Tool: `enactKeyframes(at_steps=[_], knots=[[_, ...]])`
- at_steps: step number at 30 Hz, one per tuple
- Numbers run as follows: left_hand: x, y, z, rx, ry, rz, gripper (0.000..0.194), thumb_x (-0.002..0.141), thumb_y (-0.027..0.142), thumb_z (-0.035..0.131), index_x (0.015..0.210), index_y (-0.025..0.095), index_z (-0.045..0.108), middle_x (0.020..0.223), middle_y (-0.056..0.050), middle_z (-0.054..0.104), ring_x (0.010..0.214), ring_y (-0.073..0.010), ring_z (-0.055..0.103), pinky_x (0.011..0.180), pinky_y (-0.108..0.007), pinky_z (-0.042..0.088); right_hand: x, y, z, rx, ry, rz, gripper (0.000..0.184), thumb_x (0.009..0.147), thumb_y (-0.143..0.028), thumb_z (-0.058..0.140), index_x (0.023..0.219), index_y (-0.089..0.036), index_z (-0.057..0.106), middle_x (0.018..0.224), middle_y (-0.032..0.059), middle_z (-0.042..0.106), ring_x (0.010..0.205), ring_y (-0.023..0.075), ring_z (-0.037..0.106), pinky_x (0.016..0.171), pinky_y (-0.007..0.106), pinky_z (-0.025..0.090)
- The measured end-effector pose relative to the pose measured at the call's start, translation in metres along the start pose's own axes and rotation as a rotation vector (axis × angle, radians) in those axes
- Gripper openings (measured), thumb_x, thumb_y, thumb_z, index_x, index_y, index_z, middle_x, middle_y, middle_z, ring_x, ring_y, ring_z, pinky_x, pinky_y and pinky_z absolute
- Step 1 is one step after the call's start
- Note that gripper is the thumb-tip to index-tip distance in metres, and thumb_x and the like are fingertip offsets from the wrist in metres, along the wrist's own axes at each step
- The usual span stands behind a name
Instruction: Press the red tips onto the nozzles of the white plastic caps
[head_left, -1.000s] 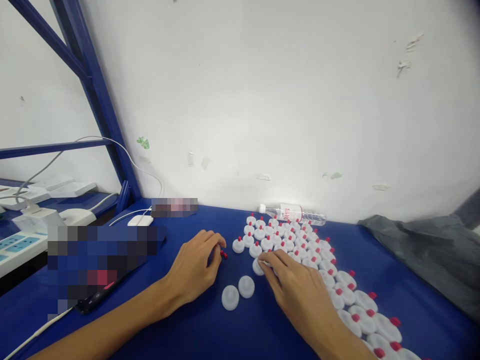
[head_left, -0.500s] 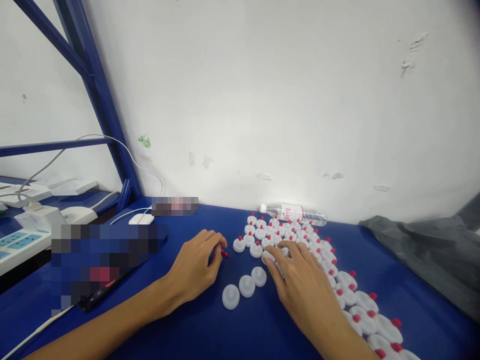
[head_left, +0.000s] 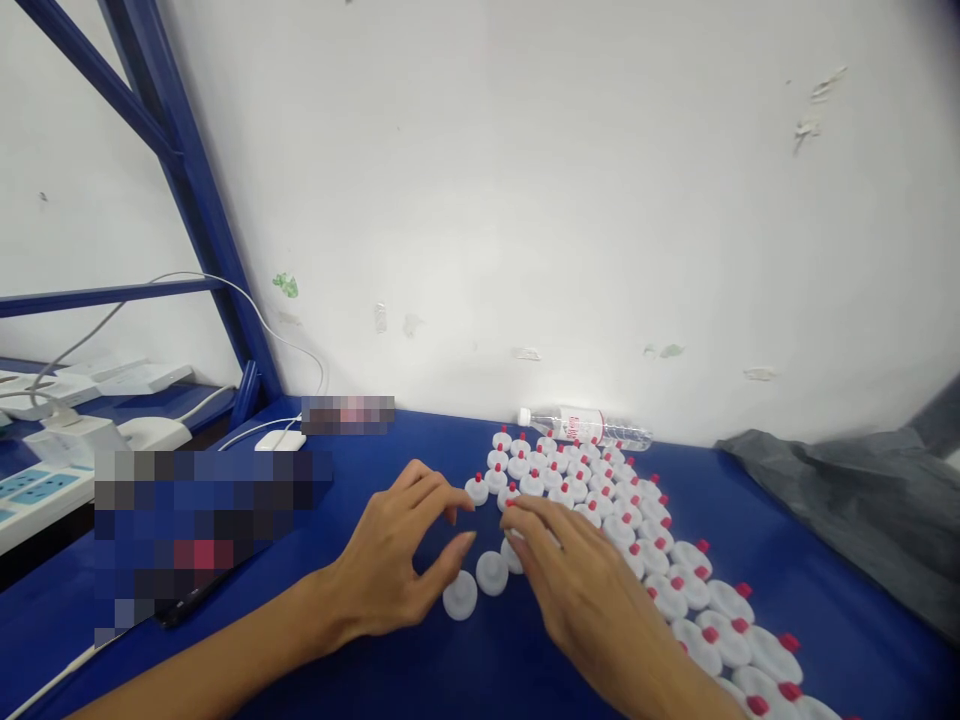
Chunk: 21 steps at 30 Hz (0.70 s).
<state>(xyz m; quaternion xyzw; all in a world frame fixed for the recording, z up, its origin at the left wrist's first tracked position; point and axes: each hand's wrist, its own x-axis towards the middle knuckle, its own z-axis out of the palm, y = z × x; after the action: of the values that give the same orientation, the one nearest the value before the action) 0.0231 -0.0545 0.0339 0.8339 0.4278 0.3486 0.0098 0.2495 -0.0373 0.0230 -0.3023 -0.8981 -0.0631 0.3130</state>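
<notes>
My left hand (head_left: 405, 550) hovers over the blue table with thumb and forefinger apart. Its other fingers curl under, and their inner side is hidden. My right hand (head_left: 585, 580) bends over a plain white round cap (head_left: 512, 554), its fingertips at the cap's far edge. The right thumb and anything under those curled fingers are out of sight. Two more plain white caps, one near the left thumb (head_left: 460, 597) and one beside it (head_left: 492, 574), lie between the hands. Many white caps with red tips (head_left: 669, 597) are packed in rows behind and right of my right hand.
A clear plastic bottle (head_left: 585, 425) lies on its side against the wall. At the right is a dark grey sheet (head_left: 817, 500). On the left are a power strip (head_left: 45, 490), a white charger (head_left: 280, 440), cables and blurred-out items. A blue frame post (head_left: 202, 210) rises there.
My right hand has moved left from the red-tipped rows onto a plain cap. The left thumb and forefinger have spread apart, and the red piece at them no longer shows.
</notes>
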Motion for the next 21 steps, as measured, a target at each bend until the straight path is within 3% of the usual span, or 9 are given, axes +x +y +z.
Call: enactKeyframes(at_steps=[4, 7, 14, 18, 21], knots=[[-0.004, 0.008, 0.000, -0.005, -0.107, 0.068, 0.013, 0.090, 0.029, 0.058, 0.100, 0.021, 0.054, 0.088, -0.004, 0.062, 0.085, -0.0207, 0.052, 0.068, -0.033, 0.044, 0.001, -0.011, 0.000, 0.101, -0.019, -0.180, 0.025, 0.098, -0.004, 0.037, 0.113, -0.017, 0.052, 0.110, 0.0090, 0.067, 0.107, 0.0235, 0.063, 0.091, 0.038, 0.054], [-0.003, 0.010, -0.002, 0.012, -0.154, 0.127, 0.008, 0.095, 0.029, 0.051, 0.096, 0.021, 0.052, 0.087, -0.004, 0.061, 0.082, -0.0201, 0.052, 0.064, -0.032, 0.041, 0.000, -0.015, 0.003, 0.205, 0.045, -0.169, 0.014, 0.100, -0.011, 0.044, 0.111, -0.018, 0.049, 0.107, 0.0086, 0.068, 0.105, 0.0203, 0.065, 0.089, 0.033, 0.056], [0.001, 0.009, -0.006, 0.119, -0.253, 0.213, 0.016, 0.098, 0.021, 0.040, 0.086, 0.021, 0.050, 0.079, -0.004, 0.058, 0.075, -0.0198, 0.046, 0.060, -0.032, 0.036, -0.001, -0.016, 0.001, 0.341, 0.115, -0.126, 0.014, 0.101, -0.017, 0.049, 0.115, -0.020, 0.046, 0.110, 0.0076, 0.069, 0.104, 0.0151, 0.068, 0.090, 0.026, 0.057], [-0.001, 0.010, 0.001, -0.012, -0.213, 0.132, 0.027, 0.100, 0.020, 0.034, 0.075, 0.021, 0.044, 0.068, -0.001, 0.053, 0.067, -0.0176, 0.042, 0.060, -0.033, 0.034, 0.000, -0.016, 0.000, 0.305, 0.122, -0.120, 0.015, 0.102, -0.020, 0.047, 0.118, -0.020, 0.046, 0.111, 0.0076, 0.071, 0.108, 0.0144, 0.067, 0.093, 0.025, 0.056], [-0.001, 0.005, 0.002, -0.166, -0.095, -0.065, 0.037, 0.103, 0.026, 0.030, 0.067, 0.021, 0.036, 0.062, 0.002, 0.045, 0.060, -0.0143, 0.040, 0.059, -0.031, 0.032, -0.001, -0.008, -0.002, 0.172, 0.151, -0.151, 0.022, 0.101, -0.014, 0.046, 0.123, -0.019, 0.048, 0.115, 0.0083, 0.070, 0.116, 0.0177, 0.064, 0.099, 0.030, 0.055]])
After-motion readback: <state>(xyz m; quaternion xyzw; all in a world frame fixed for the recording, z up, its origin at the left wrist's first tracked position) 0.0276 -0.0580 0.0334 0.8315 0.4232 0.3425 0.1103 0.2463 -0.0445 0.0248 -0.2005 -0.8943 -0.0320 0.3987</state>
